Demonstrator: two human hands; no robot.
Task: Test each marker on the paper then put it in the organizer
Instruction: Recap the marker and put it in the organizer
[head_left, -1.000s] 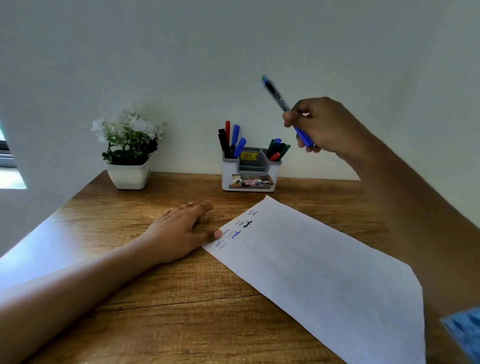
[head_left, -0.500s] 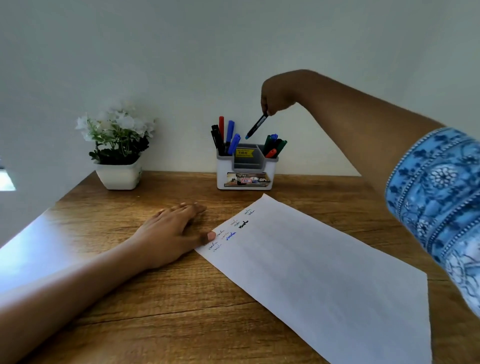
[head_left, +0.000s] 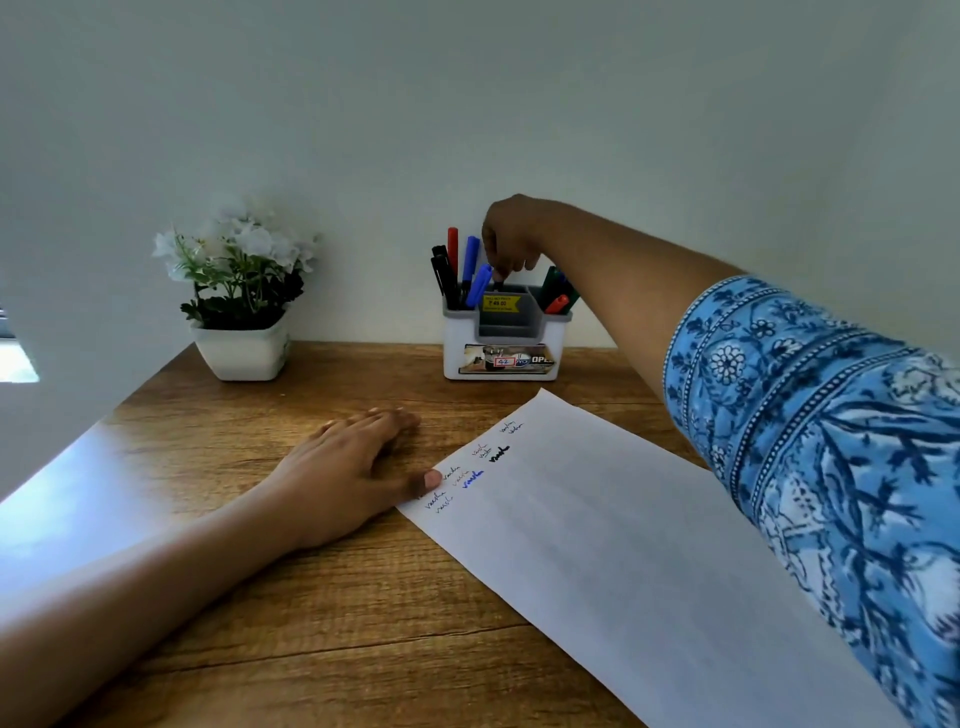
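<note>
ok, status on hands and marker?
Right hand pinches marker, its end at organizer middle. Left hand flat on table, thumb on paper. Nothing in the way.

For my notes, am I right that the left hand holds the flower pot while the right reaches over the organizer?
No: the head view shows the left hand flat on the table, thumb on the paper; the right hand reaches over the organizer.

Blue floral sleeve, white paper

Plain pale wall behind wooden desk, bright window far left
</note>
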